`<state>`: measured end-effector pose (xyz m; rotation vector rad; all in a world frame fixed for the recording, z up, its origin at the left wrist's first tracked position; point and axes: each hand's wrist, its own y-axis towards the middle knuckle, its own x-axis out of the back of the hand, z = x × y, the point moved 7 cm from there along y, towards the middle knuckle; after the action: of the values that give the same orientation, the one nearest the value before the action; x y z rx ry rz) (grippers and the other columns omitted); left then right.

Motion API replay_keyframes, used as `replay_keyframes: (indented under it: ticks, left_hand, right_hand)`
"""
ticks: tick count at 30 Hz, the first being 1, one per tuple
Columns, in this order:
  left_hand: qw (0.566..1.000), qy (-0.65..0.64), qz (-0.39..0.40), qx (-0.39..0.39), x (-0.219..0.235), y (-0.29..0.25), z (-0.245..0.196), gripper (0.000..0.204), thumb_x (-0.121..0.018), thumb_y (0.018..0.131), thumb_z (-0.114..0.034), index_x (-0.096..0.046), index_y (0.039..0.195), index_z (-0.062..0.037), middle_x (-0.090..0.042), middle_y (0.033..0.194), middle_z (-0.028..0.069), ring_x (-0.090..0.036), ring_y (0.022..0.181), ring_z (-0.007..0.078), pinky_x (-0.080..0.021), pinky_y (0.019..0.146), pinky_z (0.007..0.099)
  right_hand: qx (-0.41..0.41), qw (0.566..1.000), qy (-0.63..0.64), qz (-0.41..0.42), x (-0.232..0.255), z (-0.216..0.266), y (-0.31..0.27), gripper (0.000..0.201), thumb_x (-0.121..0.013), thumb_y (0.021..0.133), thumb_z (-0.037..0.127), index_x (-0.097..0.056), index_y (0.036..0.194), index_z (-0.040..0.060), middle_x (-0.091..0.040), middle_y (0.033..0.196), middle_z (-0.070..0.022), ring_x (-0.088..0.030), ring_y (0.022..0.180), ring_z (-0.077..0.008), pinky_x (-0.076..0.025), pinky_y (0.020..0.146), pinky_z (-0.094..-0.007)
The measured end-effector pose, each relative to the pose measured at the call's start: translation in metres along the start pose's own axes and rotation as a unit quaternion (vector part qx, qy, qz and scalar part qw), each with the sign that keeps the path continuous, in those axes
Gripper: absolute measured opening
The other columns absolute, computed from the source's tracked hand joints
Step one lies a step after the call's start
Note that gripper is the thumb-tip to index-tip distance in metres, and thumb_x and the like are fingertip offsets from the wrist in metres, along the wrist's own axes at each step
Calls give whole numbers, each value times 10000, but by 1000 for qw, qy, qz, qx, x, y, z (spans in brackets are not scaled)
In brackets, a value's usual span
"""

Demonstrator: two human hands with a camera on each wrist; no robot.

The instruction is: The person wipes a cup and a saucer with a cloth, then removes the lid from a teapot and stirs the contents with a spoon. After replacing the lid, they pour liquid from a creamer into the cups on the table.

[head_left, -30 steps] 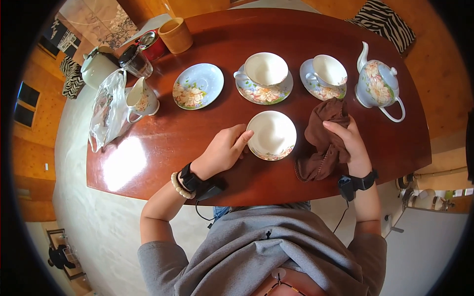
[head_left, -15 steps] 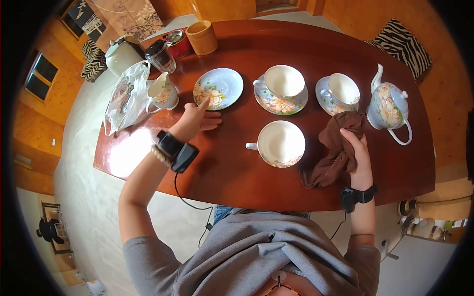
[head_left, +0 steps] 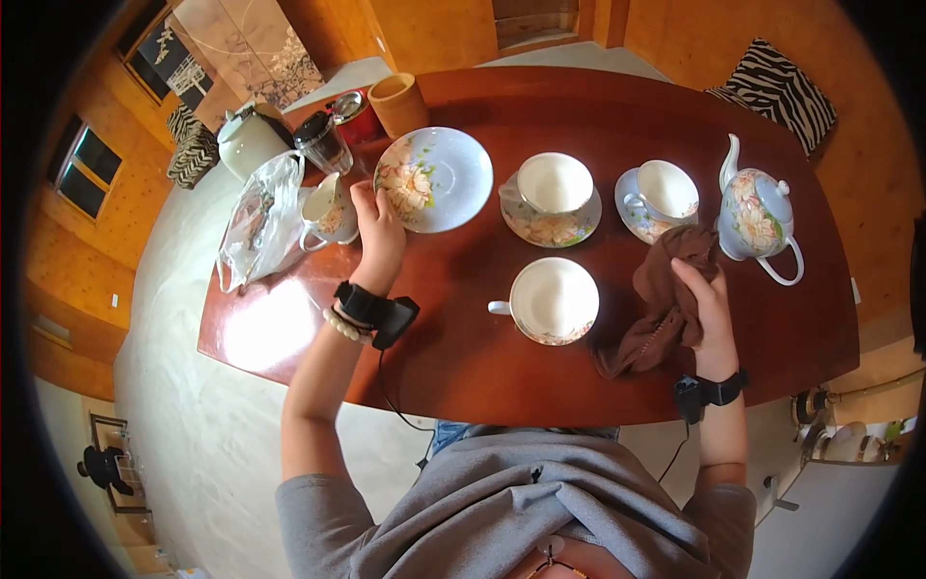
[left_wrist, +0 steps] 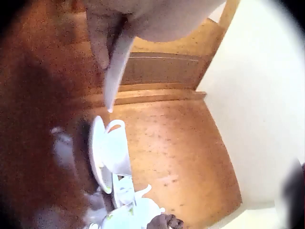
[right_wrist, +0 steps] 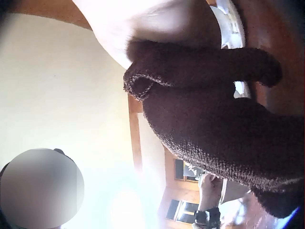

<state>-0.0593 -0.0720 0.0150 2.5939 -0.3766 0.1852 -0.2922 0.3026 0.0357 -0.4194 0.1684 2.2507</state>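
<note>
A light-blue floral saucer [head_left: 453,183] is pinched at its left edge by my left hand [head_left: 380,232]. In the left wrist view the saucer [left_wrist: 116,71] shows edge-on between thumb and fingers, tilted up off the table. My right hand [head_left: 709,304] grips a bunched brown cloth [head_left: 666,299] at the table's right side; its towelling [right_wrist: 200,114] fills much of the right wrist view. Between the hands a white floral teacup [head_left: 553,301] stands with its handle pointing left. Behind it, another teacup [head_left: 555,183] sits on its saucer [head_left: 550,230].
A smaller cup [head_left: 667,190] on its saucer and a floral teapot [head_left: 757,212] stand at right. Close by my left hand are a milk jug [head_left: 328,207] and a plastic bag [head_left: 260,222]. A wooden cup [head_left: 397,104], red tin [head_left: 355,118], dark-lidded jar [head_left: 323,143] and pale pot [head_left: 253,143] line the back left.
My left hand has let go of the front teacup, moved left and away from me, and taken hold of the saucer, now raised. The right hand keeps holding the cloth.
</note>
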Motion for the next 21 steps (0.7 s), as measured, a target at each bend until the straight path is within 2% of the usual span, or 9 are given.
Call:
replay_keyframes:
  ticks: [5,6,8,9,11,13,14,18,21]
  left_hand:
    - [985,-92,46,-140,-27,0,-128,329,-371,949,-76,-436,1254,29,-517,1193,119,-495,1085,173,-384,938,288]
    - [980,-131,70,-135,-38,0,-139,337,-371,951,-73,-429,1265,33,-514,1206,123,-492,1098,172,-378,947,288]
    - [964,-204,116,-124,-58,-3,-158,353,-372,953,-67,-417,1286,41,-510,1232,129,-485,1123,171,-368,966,287]
    - [963,-207,106,-133,-66,-7,-172,342,-343,932,8,-435,1259,43,-536,1192,142,-519,1089,183,-400,947,282]
    - [957,-235,107,-130,-81,-18,-193,331,-343,934,9,-445,1247,41,-548,1170,139,-525,1077,180,-409,928,281]
    - [958,-195,98,-186,-83,-28,-218,322,-346,937,7,-451,1241,30,-568,1135,139,-540,1046,173,-421,902,281]
    - [958,-174,69,-216,-81,-32,-224,304,-347,942,0,-476,1217,20,-592,1086,131,-557,1002,168,-435,871,279]
    - [955,-209,55,-202,-72,-34,-233,266,-371,955,-40,-519,1164,31,-611,1041,112,-568,956,150,-451,842,274]
    - [948,-237,21,-213,-59,-27,-232,315,-430,967,-166,-529,1155,66,-596,1077,120,-552,975,161,-438,869,285]
  right_hand:
    - [122,992,-17,5,-41,64,3,346,-588,839,78,-474,1159,11,-573,1058,-74,-575,954,-163,-467,819,-284]
    - [204,973,-113,11,-53,78,6,375,-597,825,66,-457,1171,24,-561,1082,-80,-569,973,-181,-462,832,-293]
    - [381,879,-284,25,-92,105,4,446,-616,782,27,-426,1184,64,-532,1120,-106,-559,1006,-204,-451,852,-317]
    - [370,875,-311,29,-115,112,1,439,-608,727,-22,-463,1129,75,-523,1105,-117,-576,985,-244,-468,827,-340]
    - [449,765,-462,17,-144,115,7,446,-572,642,-87,-531,1061,59,-521,1042,-107,-558,969,-276,-458,825,-336]
    - [454,734,-503,-35,-162,115,7,427,-586,603,-72,-563,1010,55,-524,1018,-112,-560,917,-322,-468,784,-358]
    - [531,676,-509,-52,-171,116,2,404,-619,591,-20,-566,978,87,-518,970,-71,-561,821,-301,-476,681,-382]
    - [543,640,-542,47,-193,107,-14,400,-672,568,49,-564,950,103,-502,968,-58,-563,796,-254,-489,614,-350]
    - [490,671,-544,119,-193,88,-16,403,-675,529,1,-565,908,85,-523,928,-55,-561,824,-269,-487,690,-370]
